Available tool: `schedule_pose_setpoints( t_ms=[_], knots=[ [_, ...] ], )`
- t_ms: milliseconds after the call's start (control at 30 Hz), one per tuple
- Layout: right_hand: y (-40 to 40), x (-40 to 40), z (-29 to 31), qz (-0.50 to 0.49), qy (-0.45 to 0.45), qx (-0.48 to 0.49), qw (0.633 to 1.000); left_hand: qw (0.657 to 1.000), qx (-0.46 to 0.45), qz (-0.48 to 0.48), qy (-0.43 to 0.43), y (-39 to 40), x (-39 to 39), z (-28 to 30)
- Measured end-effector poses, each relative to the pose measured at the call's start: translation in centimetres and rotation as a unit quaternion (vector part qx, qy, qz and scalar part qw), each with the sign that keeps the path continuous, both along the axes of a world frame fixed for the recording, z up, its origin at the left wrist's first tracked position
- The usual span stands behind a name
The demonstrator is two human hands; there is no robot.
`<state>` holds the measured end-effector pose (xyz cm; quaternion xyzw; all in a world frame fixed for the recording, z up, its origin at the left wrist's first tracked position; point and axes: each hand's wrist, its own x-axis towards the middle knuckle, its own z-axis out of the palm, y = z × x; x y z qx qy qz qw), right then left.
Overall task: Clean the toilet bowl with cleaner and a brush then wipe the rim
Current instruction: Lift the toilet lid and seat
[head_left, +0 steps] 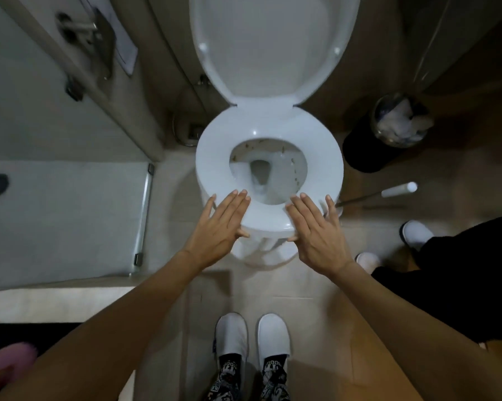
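A white toilet stands in the middle with its lid (268, 47) raised and its seat (215, 157) down. The bowl (284, 166) holds water and shows brown specks along its inner wall. My left hand (219, 224) lies flat, fingers straight, over the seat's front left edge. My right hand (319, 230) lies flat, fingers straight, over the front right edge. Neither hand holds anything. A toilet brush handle (397, 190), white-tipped, sticks out to the right of the toilet behind my right hand. No cleaner bottle shows.
A black waste bin (388, 131) with crumpled paper stands right of the toilet. A glass shower partition (141, 215) and tray lie to the left. Another person's legs in black with white slippers (416, 234) stand at the right. My own white slippers (252, 334) are on the tiled floor.
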<state>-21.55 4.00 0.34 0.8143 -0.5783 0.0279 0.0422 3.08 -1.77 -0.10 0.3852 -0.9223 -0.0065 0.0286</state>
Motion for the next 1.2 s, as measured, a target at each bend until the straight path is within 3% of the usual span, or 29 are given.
schedule_pose_setpoints(
  t_ms=[167,400,667,900,1200],
  knots=[
    [-3.7,-0.8,6.4,-0.002,-0.02,-0.005,1.0,0.994,0.083,0.007,0.066,-3.7,-0.7,6.1],
    [-8.5,-0.7,13.3,-0.096,-0.061,0.003,0.993,0.976,0.15,0.058,0.149,-8.7,-2.1,13.5],
    [-16.6,0.3,19.9,-0.216,-0.227,-0.093,0.945,0.914,0.189,0.186,0.307,-17.1,-5.2,21.1],
    [-22.0,0.0,22.7,-0.238,-0.268,-0.058,0.932,0.906,0.191,0.229,0.301,-22.2,-6.7,22.8],
    [-29.1,-0.7,24.4,-0.256,-0.24,-0.027,0.936,0.949,0.128,0.237,0.165,-27.2,-9.1,24.4]
  ],
)
